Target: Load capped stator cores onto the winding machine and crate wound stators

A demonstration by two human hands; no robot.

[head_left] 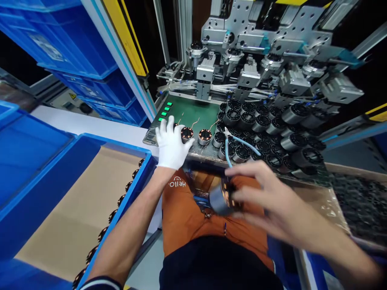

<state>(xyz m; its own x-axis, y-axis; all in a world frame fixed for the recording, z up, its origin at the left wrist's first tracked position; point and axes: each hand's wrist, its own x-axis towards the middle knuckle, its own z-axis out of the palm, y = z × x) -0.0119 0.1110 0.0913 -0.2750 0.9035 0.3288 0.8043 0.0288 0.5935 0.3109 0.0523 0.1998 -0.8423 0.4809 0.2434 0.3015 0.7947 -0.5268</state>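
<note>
My left hand [172,145], in a white glove, is on the green work surface [193,109]. Its fingers are spread, with the thumb touching a wound stator [187,133] that has a copper wire end sticking up. Just right of it is another stator [204,137] with a loose wire. My bare right hand [266,197], blurred by motion, is above my lap with its fingers around a grey cylindrical part [219,200] showing copper windings. Light-blue-handled cutters [243,143] lie over the front of the grouped stators [261,121].
A blue bin [113,150] lined with brown card stands at the left, with a row of stators along its right side. Stacked blue crates [72,40] rise behind it. A machine with metal clamps [205,71] spans the back. Dark parts [359,201] fill a box at right.
</note>
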